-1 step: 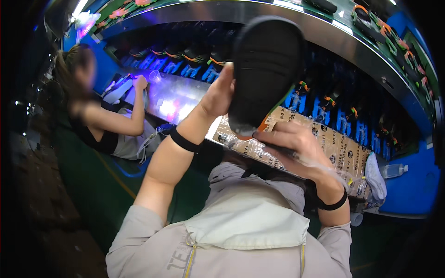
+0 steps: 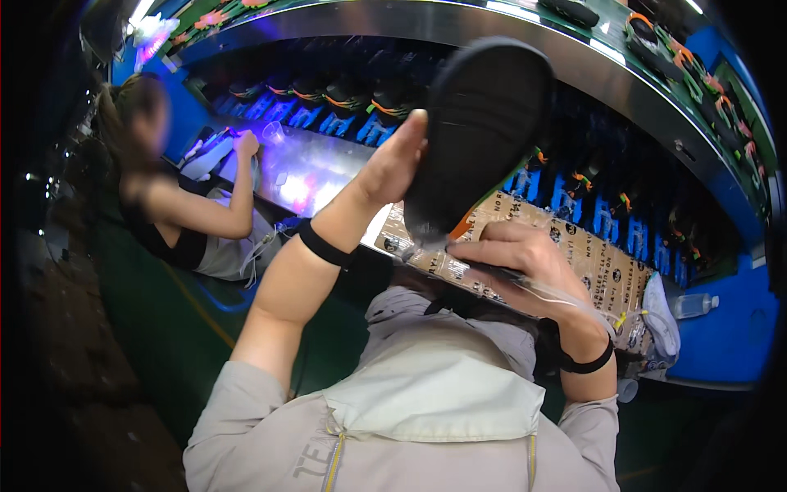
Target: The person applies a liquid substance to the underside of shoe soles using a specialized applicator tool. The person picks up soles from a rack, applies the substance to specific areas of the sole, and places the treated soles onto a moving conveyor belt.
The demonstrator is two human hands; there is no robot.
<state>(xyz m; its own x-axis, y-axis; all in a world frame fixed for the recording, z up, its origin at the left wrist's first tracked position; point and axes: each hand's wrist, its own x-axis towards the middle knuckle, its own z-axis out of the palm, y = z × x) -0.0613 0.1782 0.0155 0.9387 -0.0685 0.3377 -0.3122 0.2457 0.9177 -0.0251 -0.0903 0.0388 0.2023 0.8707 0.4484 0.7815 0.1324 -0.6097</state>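
A shoe (image 2: 488, 131) is held up before me, its dark sole facing me and its toe pointing up and away. An orange and green edge shows along its right side. My left hand (image 2: 398, 160) grips it from the left, thumb along the side and the other fingers hidden behind the sole. At the heel end, my right hand (image 2: 525, 258) is closed with its fingertips against or very near the orange edge. A dark thin shape shows under those fingers, too unclear to name.
Brown printed cardboard (image 2: 602, 262) under clear film covers the bench. Beyond it, several shoes stand on blue racks (image 2: 336, 123) below a metal-edged conveyor (image 2: 361, 20). A clear bottle (image 2: 695, 306) and white cloth (image 2: 661, 316) lie at right. A co-worker (image 2: 184, 189) sits at left.
The shoe has shifted slightly to the right and down, my left hand with it. My right hand stays at the heel end, its fingers slightly moved.
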